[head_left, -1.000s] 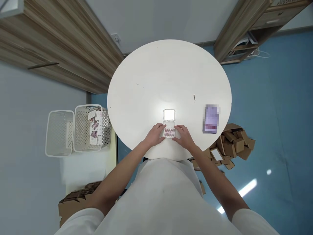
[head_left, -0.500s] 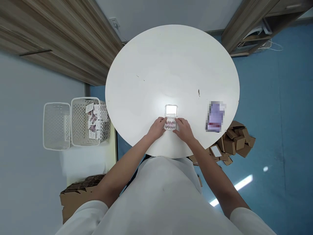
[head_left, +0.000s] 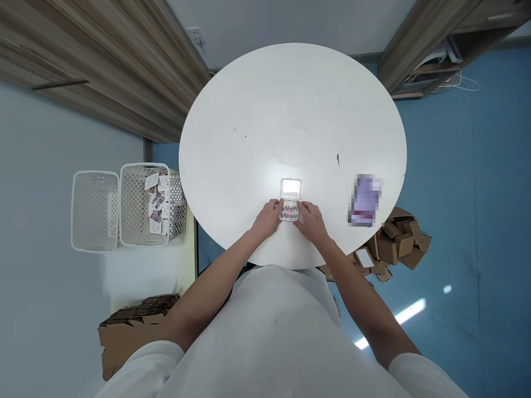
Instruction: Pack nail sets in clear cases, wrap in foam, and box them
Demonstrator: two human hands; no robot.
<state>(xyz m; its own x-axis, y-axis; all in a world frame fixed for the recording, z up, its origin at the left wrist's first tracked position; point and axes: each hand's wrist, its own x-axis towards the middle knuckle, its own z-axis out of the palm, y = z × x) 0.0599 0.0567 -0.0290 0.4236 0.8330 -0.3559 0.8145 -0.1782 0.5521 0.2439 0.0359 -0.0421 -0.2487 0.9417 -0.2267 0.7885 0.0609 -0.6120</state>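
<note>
A small clear plastic case (head_left: 290, 200) lies open on the round white table (head_left: 290, 110), near its front edge. Its lid is flipped back and shines white. The lower half holds rows of small pink-red pieces. My left hand (head_left: 268, 218) grips the case's left side with curled fingers. My right hand (head_left: 310, 221) grips its right side the same way. Both forearms reach in from below.
A blurred purple flat item (head_left: 365, 200) lies at the table's right edge. Two white perforated baskets (head_left: 124, 207) stand to the left, one holding similar packets. Brown cardboard boxes (head_left: 398, 240) are piled on the blue floor at right, another carton (head_left: 124, 331) at lower left.
The view shifted slightly. Both hands stay on the case; my fingers have closed in a little tighter around its lower half.
</note>
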